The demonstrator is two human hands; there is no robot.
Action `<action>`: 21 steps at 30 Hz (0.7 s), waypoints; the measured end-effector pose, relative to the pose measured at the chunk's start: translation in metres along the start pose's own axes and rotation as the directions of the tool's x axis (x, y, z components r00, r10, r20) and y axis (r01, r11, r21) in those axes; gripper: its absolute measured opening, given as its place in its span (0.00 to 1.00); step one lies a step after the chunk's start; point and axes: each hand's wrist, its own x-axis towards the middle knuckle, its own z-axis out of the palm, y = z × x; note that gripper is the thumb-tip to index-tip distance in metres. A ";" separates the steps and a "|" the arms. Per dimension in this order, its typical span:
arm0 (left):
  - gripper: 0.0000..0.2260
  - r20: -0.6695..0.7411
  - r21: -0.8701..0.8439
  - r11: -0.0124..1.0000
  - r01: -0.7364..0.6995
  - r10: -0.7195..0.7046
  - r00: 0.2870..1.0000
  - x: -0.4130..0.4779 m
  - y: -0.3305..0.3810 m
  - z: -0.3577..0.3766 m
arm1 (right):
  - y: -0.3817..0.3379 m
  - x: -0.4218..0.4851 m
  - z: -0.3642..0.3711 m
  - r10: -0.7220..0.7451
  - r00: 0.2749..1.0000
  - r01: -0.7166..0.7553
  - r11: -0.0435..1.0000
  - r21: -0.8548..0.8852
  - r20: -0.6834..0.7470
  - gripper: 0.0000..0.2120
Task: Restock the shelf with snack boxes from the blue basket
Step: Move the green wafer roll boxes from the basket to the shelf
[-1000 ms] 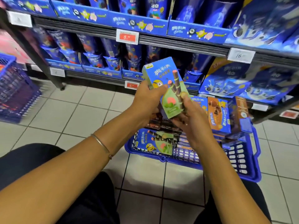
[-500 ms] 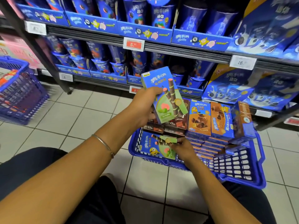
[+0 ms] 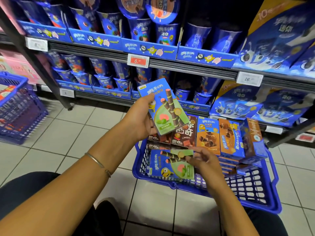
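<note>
Head cam: left hand (image 3: 141, 120) grips a green-blue snack box (image 3: 163, 106) by its long edges, over the blue basket (image 3: 272, 193) far-left corner nr the shelf (image 3: 187, 65), while right hand (image 3: 204, 160) pinches the 2nd box (image 3: 170, 166) by its end at the near-left corner; prob. light, stiff card, crushable, so hold by edges.

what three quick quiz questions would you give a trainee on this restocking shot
1. True or false: the left hand holds a green-and-blue wafer box.
2. The right hand pinches: A) a matching box lying in the blue basket, B) a price tag, C) nothing.
3. Fill in: the white price tag reads ___.
Key: 1 true; 2 A; 3 16.
</note>
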 end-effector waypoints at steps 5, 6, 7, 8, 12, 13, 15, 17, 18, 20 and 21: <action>0.20 0.009 0.016 0.999 -0.034 0.034 0.999 -0.001 0.008 0.000 | -0.045 0.006 -0.012 -0.107 0.982 0.131 0.979 0.155 -0.154 0.11; 0.21 0.004 0.021 0.999 -0.040 0.040 0.999 -0.001 0.008 0.000 | -0.053 0.009 -0.013 -0.103 0.975 0.141 0.972 0.187 -0.198 0.12; 0.21 -0.001 0.027 0.999 -0.044 0.044 0.999 0.000 0.008 -0.001 | -0.060 0.011 -0.014 -0.106 0.967 0.157 0.963 0.217 -0.233 0.12; 0.21 -0.009 0.032 0.998 -0.047 0.047 0.999 0.000 0.008 -0.002 | -0.066 0.013 -0.015 -0.115 0.960 0.179 0.953 0.246 -0.255 0.13; 0.20 -0.051 0.009 1.000 -0.019 0.019 0.999 0.003 0.008 -0.009 | -0.087 0.009 -0.013 -0.108 0.938 0.243 0.883 0.402 -0.329 0.10; 0.20 -0.054 0.008 1.000 -0.015 0.015 0.998 0.003 0.008 -0.009 | -0.091 0.008 -0.011 -0.090 0.934 0.252 0.851 0.460 -0.345 0.10; 0.20 -0.058 0.029 0.999 -0.021 0.023 0.998 0.005 0.008 -0.009 | -0.098 0.005 -0.008 -0.076 0.938 0.270 0.772 0.576 -0.338 0.09; 0.20 -0.043 0.069 0.997 -0.042 0.045 0.998 0.007 0.005 -0.005 | -0.104 0.003 0.000 -0.107 0.957 0.262 0.719 0.644 -0.270 0.09; 0.20 -0.032 0.087 0.995 -0.047 0.050 0.998 0.007 0.004 -0.003 | -0.107 0.001 0.005 -0.130 0.967 0.244 0.712 0.658 -0.218 0.09; 0.21 -0.018 0.108 0.993 -0.043 0.045 0.999 0.007 0.000 0.002 | -0.108 0.001 0.020 -0.158 0.978 0.207 0.741 0.639 -0.133 0.09; 0.22 -0.013 0.108 0.993 -0.041 0.042 0.999 0.006 -0.001 0.003 | -0.107 0.001 0.027 -0.158 0.981 0.194 0.769 0.610 -0.113 0.08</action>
